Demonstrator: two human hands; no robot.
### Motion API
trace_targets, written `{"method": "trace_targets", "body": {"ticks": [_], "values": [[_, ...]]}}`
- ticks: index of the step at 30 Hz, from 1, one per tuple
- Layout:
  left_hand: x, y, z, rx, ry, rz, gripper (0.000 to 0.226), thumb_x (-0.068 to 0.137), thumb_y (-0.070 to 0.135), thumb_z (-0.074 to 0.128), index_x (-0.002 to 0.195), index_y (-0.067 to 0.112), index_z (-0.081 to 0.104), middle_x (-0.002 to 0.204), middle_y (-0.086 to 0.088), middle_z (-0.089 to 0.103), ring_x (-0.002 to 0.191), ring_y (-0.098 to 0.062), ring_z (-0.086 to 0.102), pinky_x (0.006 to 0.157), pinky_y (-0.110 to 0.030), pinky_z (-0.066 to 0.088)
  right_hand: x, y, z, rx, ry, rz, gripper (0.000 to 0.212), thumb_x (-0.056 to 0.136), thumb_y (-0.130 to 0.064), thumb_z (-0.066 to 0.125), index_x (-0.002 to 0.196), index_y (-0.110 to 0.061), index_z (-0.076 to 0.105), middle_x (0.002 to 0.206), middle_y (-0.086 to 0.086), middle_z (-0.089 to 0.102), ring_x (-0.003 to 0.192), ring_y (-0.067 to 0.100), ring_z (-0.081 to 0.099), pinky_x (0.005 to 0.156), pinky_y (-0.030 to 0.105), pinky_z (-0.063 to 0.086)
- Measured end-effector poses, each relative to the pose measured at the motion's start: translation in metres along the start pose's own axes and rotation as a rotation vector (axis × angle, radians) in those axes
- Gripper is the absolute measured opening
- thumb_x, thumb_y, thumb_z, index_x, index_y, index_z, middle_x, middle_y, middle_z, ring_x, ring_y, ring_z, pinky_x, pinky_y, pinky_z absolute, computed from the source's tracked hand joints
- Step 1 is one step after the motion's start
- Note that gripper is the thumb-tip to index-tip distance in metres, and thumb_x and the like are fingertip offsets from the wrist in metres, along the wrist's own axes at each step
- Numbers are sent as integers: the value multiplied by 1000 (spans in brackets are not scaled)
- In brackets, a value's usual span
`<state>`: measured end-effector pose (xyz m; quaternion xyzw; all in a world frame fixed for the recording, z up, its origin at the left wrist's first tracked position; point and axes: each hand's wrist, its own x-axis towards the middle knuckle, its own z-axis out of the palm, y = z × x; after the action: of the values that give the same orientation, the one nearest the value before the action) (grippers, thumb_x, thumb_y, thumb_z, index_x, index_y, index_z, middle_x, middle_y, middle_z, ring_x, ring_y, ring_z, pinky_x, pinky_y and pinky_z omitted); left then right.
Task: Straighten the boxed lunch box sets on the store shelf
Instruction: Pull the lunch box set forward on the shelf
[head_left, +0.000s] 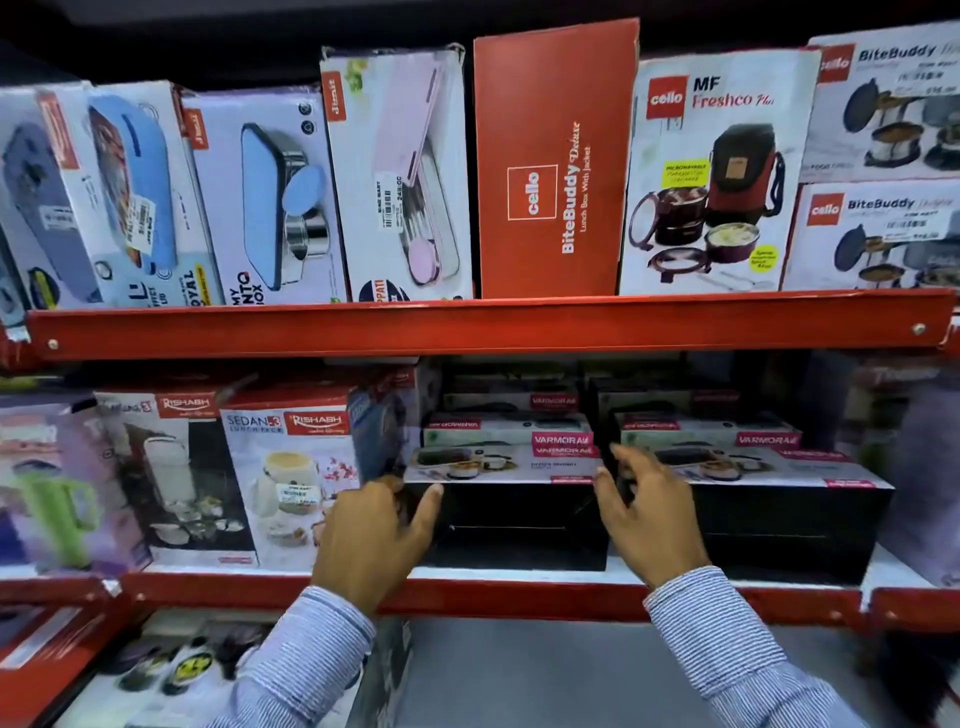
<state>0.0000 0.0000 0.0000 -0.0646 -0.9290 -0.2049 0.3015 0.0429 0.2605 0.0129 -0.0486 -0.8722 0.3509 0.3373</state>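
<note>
Both hands are on the front Varmora box (511, 499), mid shelf, bottom of a stack. Left hand (376, 540) holds its left end w/ fingers spread. Right hand (641, 512) has fingers open at the right end, in the gap by the next Varmora box (779, 506). Probably stiff card, smooth, a bit heavy w/ boxes on top. Best held by both ends. Rishabh box (291, 483) sits tight on the left, so little side room. The red shelf lip (519, 592) is close in front.

Across mid-frame runs a red rail (467, 325), a bolt (52, 343) at its left end and another bolt (918, 328) at its right. A lower red rail (519, 595) follows, with grey floor (571, 675) at bottom centre.
</note>
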Motion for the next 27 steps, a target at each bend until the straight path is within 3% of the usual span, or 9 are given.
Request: {"method": "trace_targets", "body": {"ticks": [2, 6, 12, 14, 16, 19, 22, 24, 27], "values": [[4, 1, 5, -13, -20, -42, 57, 83, 65, 49, 68, 11, 58, 66, -15, 69, 70, -37, 67, 55, -34, 43, 2, 2, 4, -6, -7, 68, 42, 88, -32, 55, 124, -10, 59, 118, 11, 69, 109, 28, 62, 94, 31, 47], [11, 1, 20, -82, -139, -160, 69, 81, 75, 42, 74, 8, 59, 74, -19, 69, 77, -39, 67, 66, -41, 56, 6, 3, 10, -19, -131, 208, 37, 91, -37, 50, 111, -9, 61, 96, 13, 71, 84, 30, 64, 71, 25, 40], [14, 3, 23, -396, -222, -336, 60, 90, 63, 45, 106, 9, 63, 108, -24, 70, 104, -40, 63, 85, -39, 47, 8, 6, 9, 89, -205, 340, 38, 91, -36, 49, 116, -10, 62, 109, 14, 69, 104, 33, 62, 86, 29, 45], [12, 4, 16, -514, -206, -383, 60, 87, 70, 42, 97, 14, 62, 100, -18, 72, 94, -36, 66, 85, -40, 51, 6, 6, 3, 149, -185, 355, 39, 92, -34, 50, 120, -9, 59, 104, 9, 65, 105, 30, 60, 87, 29, 41], [9, 4, 7, -632, -150, -411, 67, 84, 74, 40, 89, 9, 58, 87, -15, 70, 78, -27, 65, 74, -39, 54, 1, 6, -3, 216, -171, 356, 38, 93, -34, 50, 120, -10, 59, 104, 6, 59, 96, 24, 56, 85, 29, 40], [3, 3, -7, -683, -113, -372, 76, 84, 76, 38, 74, 3, 56, 71, -11, 66, 66, -20, 59, 64, -32, 44, -6, 11, -10, 279, -127, 332, 31, 91, -43, 50, 108, -19, 60, 110, 7, 65, 89, 15, 59, 72, 27, 44], [1, 4, -19, -665, -54, -355, 58, 85, 66, 50, 61, 13, 42, 55, -4, 53, 59, -23, 53, 62, -35, 43, -11, 15, -15, 433, -113, 404, 40, 84, -58, 52, 101, -23, 62, 100, 2, 69, 91, 16, 65, 73, 30, 51], [1, 4, -20, -698, -67, -360, 48, 86, 59, 57, 71, 14, 50, 64, -2, 61, 66, -22, 58, 66, -38, 49, -15, 17, -16, 508, -130, 449, 38, 81, -58, 57, 95, -23, 63, 95, 1, 72, 88, 17, 69, 77, 37, 56], [-4, -3, -12, -696, -181, -358, 42, 74, 49, 59, 106, 23, 61, 89, 9, 74, 89, -17, 69, 88, -48, 55, -20, 27, -7, 475, -80, 426, 20, 82, -35, 67, 93, -19, 63, 95, 6, 73, 84, 18, 70, 73, 38, 57]]}}
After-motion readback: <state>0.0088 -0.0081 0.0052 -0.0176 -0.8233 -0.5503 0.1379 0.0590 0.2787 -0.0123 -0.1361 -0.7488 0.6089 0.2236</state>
